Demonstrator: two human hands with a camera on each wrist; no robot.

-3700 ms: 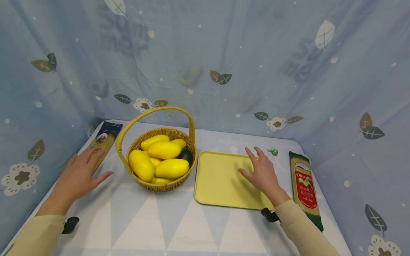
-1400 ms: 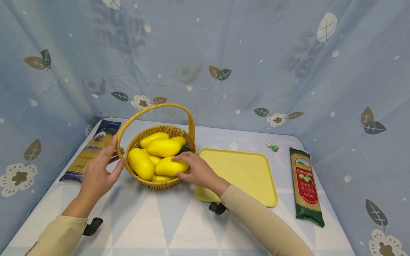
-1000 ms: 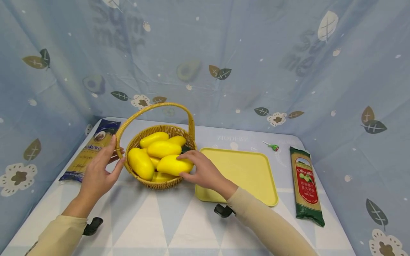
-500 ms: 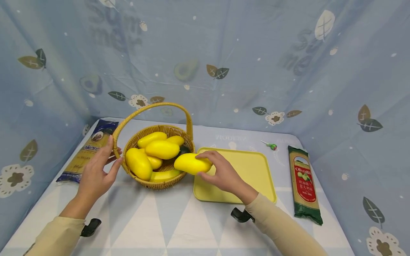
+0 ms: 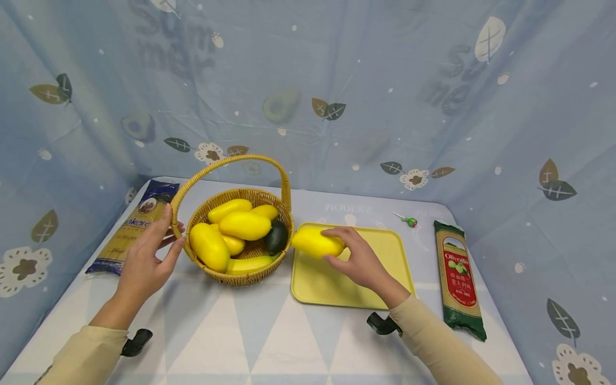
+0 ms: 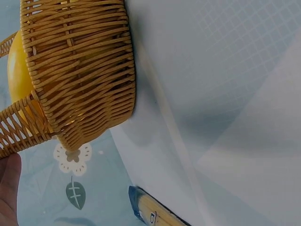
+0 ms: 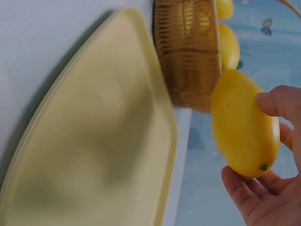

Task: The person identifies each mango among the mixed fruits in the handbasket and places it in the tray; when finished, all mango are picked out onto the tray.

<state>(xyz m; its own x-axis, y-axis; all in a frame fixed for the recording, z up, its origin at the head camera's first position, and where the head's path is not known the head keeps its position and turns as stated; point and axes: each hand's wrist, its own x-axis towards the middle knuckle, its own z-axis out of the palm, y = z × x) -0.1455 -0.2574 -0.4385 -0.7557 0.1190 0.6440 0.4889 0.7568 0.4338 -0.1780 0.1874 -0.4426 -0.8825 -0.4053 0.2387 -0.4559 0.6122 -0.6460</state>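
My right hand (image 5: pixel 358 256) holds a yellow mango (image 5: pixel 315 243) between thumb and fingers, above the left part of a yellow tray (image 5: pixel 308 294). In the right wrist view the mango (image 7: pixel 242 127) hangs clear of the tray (image 7: pixel 94 122), its stem end towards the palm. My left hand (image 5: pixel 146 259) grips the lower left end of the handle of a wicker basket (image 5: pixel 247 278), thumb in front and fingers behind. Several mangoes (image 5: pixel 209 248), a dark green avocado (image 5: pixel 276 238) and a long yellow fruit like a banana (image 5: pixel 250 264) lie in the basket.
A blue-ended pasta packet (image 5: pixel 113 248) lies behind the left hand. On the right are a green-and-red pasta packet (image 5: pixel 459 283) and a small lollipop (image 5: pixel 409 221). A patterned blue curtain (image 5: pixel 308 96) encloses the back and sides of the table.
My right hand came from over the tray, took the front right mango out of the basket and carried it right, uncovering the avocado. My left hand moved to the basket handle and stays there.
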